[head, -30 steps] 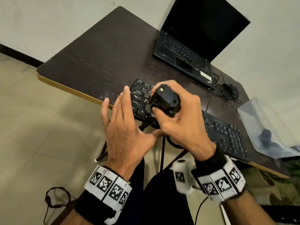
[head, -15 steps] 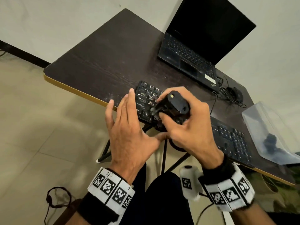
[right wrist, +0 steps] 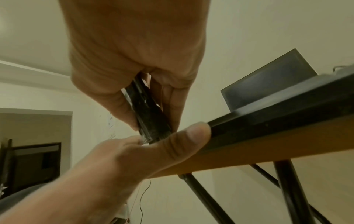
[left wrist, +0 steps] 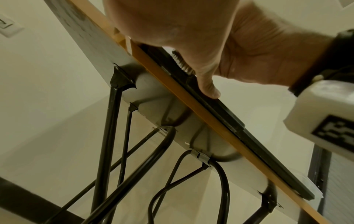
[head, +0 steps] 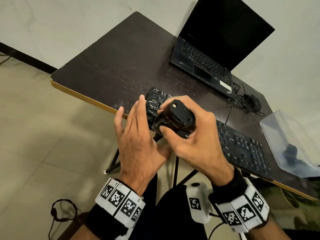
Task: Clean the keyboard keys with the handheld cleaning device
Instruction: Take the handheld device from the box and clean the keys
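At the near edge of the table (head: 107,66), the right hand (head: 195,142) is wrapping its fingers and thumb around a black handheld cleaning device (head: 174,118), holding it upright over the left end of the black keyboard (head: 242,146). In the left wrist view, short bristles are showing under that hand, down at the keys. The left hand (head: 136,139) is lying just beside the device on its left, fingers straight and together, reaching over the keyboard's left end; its thumb (right wrist: 191,136) is pressing against the keyboard's front edge, seen from the right wrist. That hand is gripping nothing.

The keyboard is sitting along the table's near edge, running from the hands towards the right corner, its front flush with the yellow-banded rim (left wrist: 191,103). To the left of the hands, the dark tabletop is lying bare up to the left corner and far edge.

Further right, a clear plastic bag (head: 287,142) with something dark inside is lying by the keyboard's right end. Towards the far right corner, an open black laptop (head: 207,54) is standing with its screen dark, and a tangled cable (head: 242,101) with a black mouse (head: 252,99) is lying between laptop and bag.
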### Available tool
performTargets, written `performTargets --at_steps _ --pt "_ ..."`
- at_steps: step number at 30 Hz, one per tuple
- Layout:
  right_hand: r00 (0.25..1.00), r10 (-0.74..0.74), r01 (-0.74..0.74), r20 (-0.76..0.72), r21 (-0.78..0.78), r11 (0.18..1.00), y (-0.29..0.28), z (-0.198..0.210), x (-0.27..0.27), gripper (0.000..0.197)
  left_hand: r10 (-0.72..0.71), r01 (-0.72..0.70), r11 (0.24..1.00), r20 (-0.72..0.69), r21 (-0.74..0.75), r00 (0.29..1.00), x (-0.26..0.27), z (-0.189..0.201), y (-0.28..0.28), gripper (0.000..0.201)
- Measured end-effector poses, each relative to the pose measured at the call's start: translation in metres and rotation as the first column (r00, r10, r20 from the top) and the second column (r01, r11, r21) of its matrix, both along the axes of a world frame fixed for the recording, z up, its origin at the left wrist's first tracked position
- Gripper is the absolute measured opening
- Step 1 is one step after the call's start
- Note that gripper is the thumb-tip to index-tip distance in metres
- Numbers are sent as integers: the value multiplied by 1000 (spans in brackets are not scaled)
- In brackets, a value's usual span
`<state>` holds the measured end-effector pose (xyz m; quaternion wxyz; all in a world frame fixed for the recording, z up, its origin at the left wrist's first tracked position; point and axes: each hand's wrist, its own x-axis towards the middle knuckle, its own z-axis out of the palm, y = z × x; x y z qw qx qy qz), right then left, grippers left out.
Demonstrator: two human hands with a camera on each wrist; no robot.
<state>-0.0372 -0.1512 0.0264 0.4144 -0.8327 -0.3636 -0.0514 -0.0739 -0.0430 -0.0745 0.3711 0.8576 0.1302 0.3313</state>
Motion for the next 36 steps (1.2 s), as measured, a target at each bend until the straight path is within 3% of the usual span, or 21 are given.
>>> performTargets --at_steps 10,14,17,21,25,29,33,36 --pt "999 -51 50 16 68 996 4 1 12 39 -30 30 999 -13 -24 999 -2 0 -1 131" --pt "999 31 -32 32 34 999 7 -3 2 39 -15 16 999 5 -42 1000 -1 -2 0 107" --pt "999 -35 33 33 47 998 7 0 18 37 -37 36 999 -40 -38 999 -1 2 0 131" --pt "997 61 -62 43 22 998 10 0 3 41 -12 12 997 -8 -72 1000 -2 2 -1 106" --pt "998 -18 17 52 23 1000 12 3 23 38 -42 39 997 -56 -66 998 -3 5 0 133" --pt "996 86 -86 36 1 996 17 3 9 43 -20 15 997 -61 -76 998 -2 5 1 108" --pt "998 -30 30 61 -6 1000 20 5 31 37 -49 45 995 -53 -87 997 -4 5 1 140" --pt "997 66 -65 38 -25 998 23 7 19 40 -22 16 994 -54 -112 998 -2 6 0 125"
